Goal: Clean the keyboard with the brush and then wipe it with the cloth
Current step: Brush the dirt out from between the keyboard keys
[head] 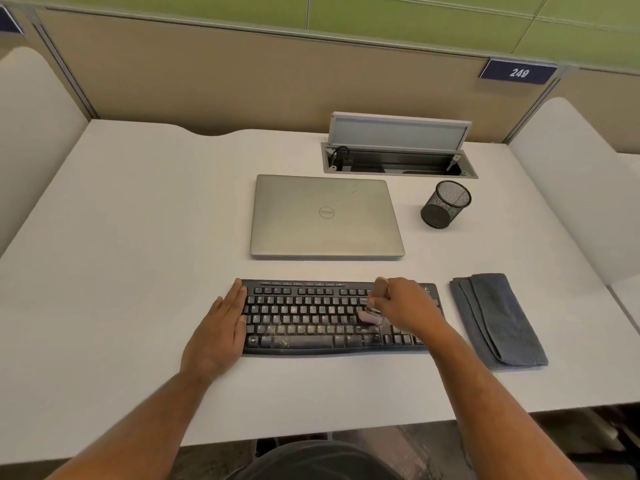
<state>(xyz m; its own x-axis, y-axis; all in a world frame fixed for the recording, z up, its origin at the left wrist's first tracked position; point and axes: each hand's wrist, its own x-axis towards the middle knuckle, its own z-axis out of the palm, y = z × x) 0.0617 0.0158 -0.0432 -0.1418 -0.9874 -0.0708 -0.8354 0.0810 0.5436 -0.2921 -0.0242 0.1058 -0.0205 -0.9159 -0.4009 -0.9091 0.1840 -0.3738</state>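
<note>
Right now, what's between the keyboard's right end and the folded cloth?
Nothing: head view shows a bare strip of white desk between the keyboard and the cloth, which lies untouched while the right hand brushes.

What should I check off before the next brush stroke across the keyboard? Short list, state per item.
1. Brush gripped: ok, right hand curls round its handle.
2. Bristles on the keys: ok, the brush head meets the keyboard right of centre.
3. Keyboard steadied: ok, left hand lies flat against its left end.
4. Debris cleared: not ok, pale crumbs show on the lower rows and space bar.
5. Cloth ready for wiping: ok, folded on the desk right of the keyboard, untouched.
6. Keys under the right hand clean: cannot tell, hidden.
</note>
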